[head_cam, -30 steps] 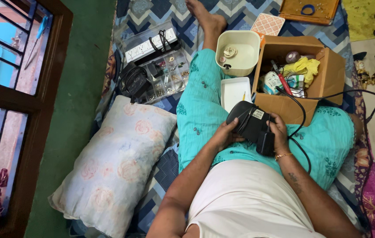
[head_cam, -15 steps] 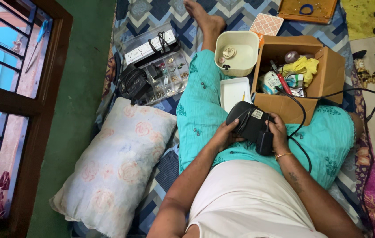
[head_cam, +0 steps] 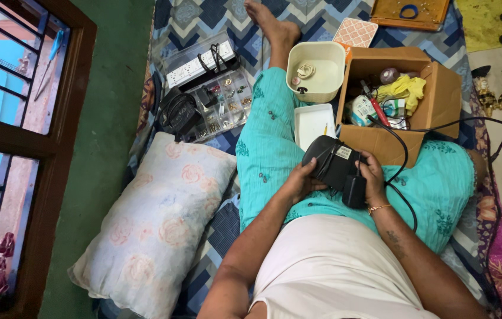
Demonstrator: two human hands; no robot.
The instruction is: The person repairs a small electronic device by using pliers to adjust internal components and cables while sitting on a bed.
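Observation:
I sit on a patterned blanket with a black electrical device [head_cam: 332, 163] resting on my lap. My left hand [head_cam: 298, 182] grips its left side. My right hand [head_cam: 372, 176] holds its right side, beside a small black block [head_cam: 355, 191] that hangs below it. A black cable [head_cam: 440, 127] runs from the device up past the cardboard box and round to the right. Both hands are closed on the device.
An open cardboard box [head_cam: 443, 88] holds a yellow cloth and small items. A cream bucket [head_cam: 317, 71] and a white tray [head_cam: 313, 123] lie beside it. At left are a clear parts organiser [head_cam: 222, 106], a power strip [head_cam: 199, 64] and a floral pillow [head_cam: 156, 218].

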